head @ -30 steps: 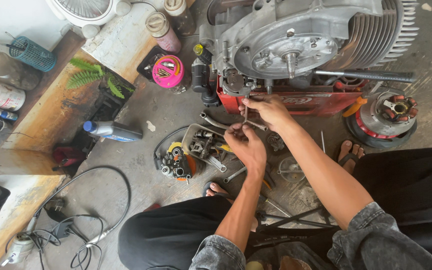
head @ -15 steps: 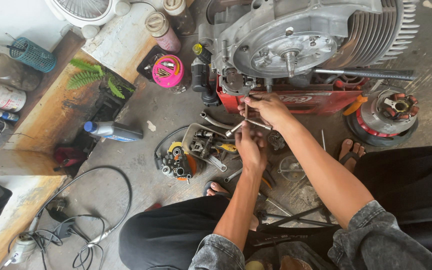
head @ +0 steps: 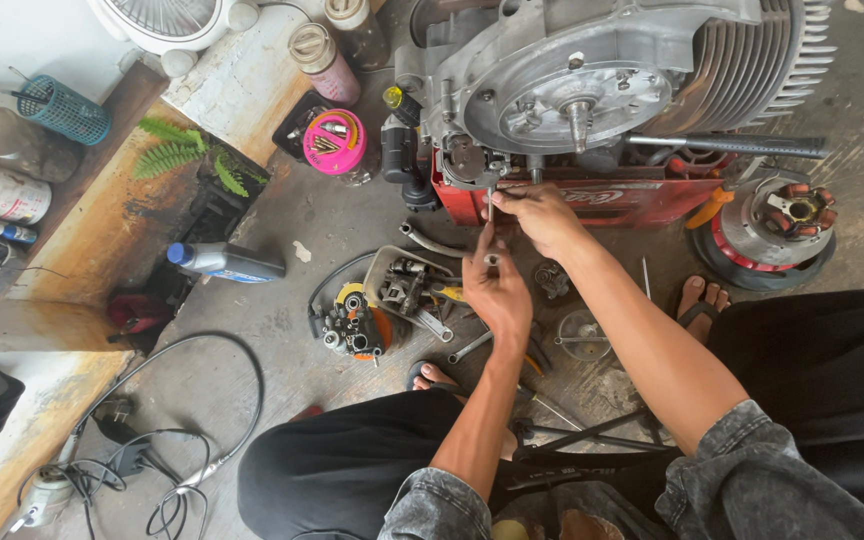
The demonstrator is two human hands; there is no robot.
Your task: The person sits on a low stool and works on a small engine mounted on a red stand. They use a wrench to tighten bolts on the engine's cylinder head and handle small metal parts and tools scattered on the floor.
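A grey finned engine (head: pixel 592 80) rests on a red crate (head: pixel 642 200) on the concrete floor. My right hand (head: pixel 542 215) holds a thin metal tool (head: pixel 490 205) upright against the engine's lower edge. My left hand (head: pixel 495 290) is just below it, its fingertips pinched on the lower end of that same tool. Both forearms reach forward from denim sleeves over my black trousers.
A metal tray of parts (head: pixel 407 285) and a small orange-and-black assembly (head: pixel 352 325) lie left of my hands. A stator on a black ring (head: pixel 787 215) sits at right, a long black lever (head: pixel 732 146) above it. A blue-capped bottle (head: pixel 222 262), pink tub (head: pixel 334 142) and cables (head: pixel 152 450) lie left.
My left hand has risen from the parts tray to the tool's lower end, and both hands have moved up closer to the engine's lower edge.
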